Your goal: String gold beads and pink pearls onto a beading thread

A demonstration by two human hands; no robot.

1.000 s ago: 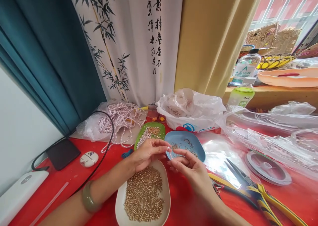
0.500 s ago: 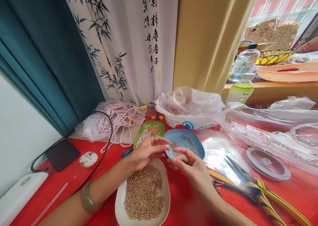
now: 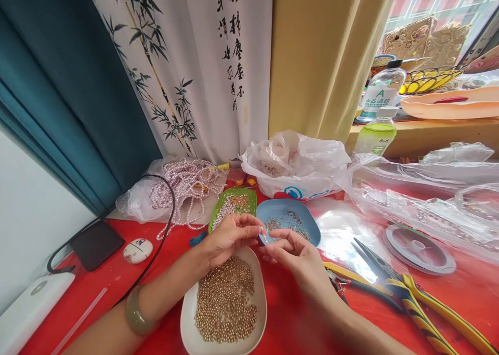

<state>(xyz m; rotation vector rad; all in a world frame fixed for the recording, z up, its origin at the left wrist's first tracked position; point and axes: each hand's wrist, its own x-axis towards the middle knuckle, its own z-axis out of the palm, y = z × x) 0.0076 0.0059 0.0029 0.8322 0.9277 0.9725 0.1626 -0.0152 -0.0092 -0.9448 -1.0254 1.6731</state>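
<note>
My left hand (image 3: 231, 235) and my right hand (image 3: 296, 256) meet fingertip to fingertip above the far rim of a white dish (image 3: 187, 313) heaped with small gold beads (image 3: 226, 300). Both hands are pinched. Between the fingertips sits a tiny pale bead (image 3: 264, 234), possibly on a thin pin; which hand holds which I cannot make out. Just behind them stands a blue dish (image 3: 307, 225) with small metal findings. A green dish (image 3: 252, 199) with white and gold beads is left of it. A jade bangle (image 3: 135, 313) circles my left wrist.
Yellow-handled pliers (image 3: 413, 292) and a clear spool (image 3: 419, 248) lie on the red table (image 3: 117, 282) at right, among plastic bags (image 3: 421, 188). Pearl strands (image 3: 183, 186), a dark phone (image 3: 97, 243) with cable and a white device (image 3: 31, 303) are left. Curtains hang behind.
Both hands stay pinched together at the same spot; the fingers shift only slightly. The camera has tilted a little, so everything sits slightly lower and left.
</note>
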